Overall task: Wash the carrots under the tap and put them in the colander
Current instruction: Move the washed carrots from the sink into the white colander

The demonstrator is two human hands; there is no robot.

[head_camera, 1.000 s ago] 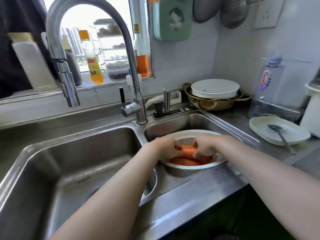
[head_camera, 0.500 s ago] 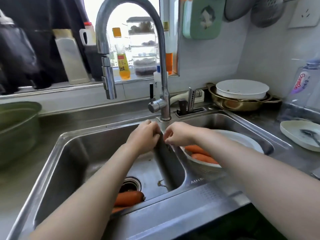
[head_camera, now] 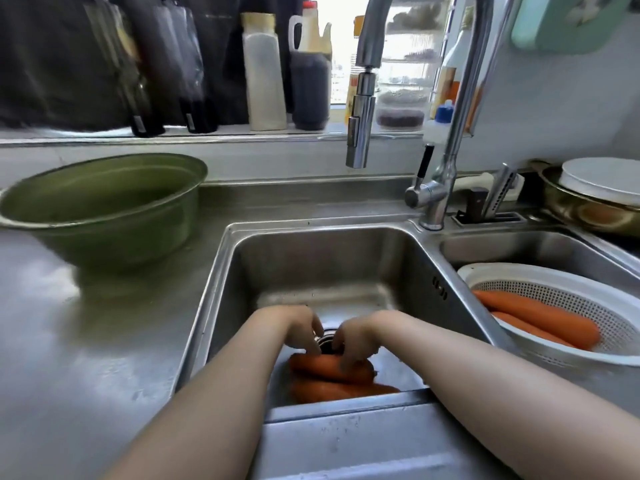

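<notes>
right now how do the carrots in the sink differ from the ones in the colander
The sink carrots lie on the bare floor of the left basin; the colander carrots rest inside the white colander, which sits in the right basin. The left hand and right hand reach the top sink carrot; nothing touches the colander carrots. Both lots are whole, orange and lying flat.

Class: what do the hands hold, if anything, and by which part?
The top carrot in the sink: left hand at its left end, right hand over its middle.
</notes>
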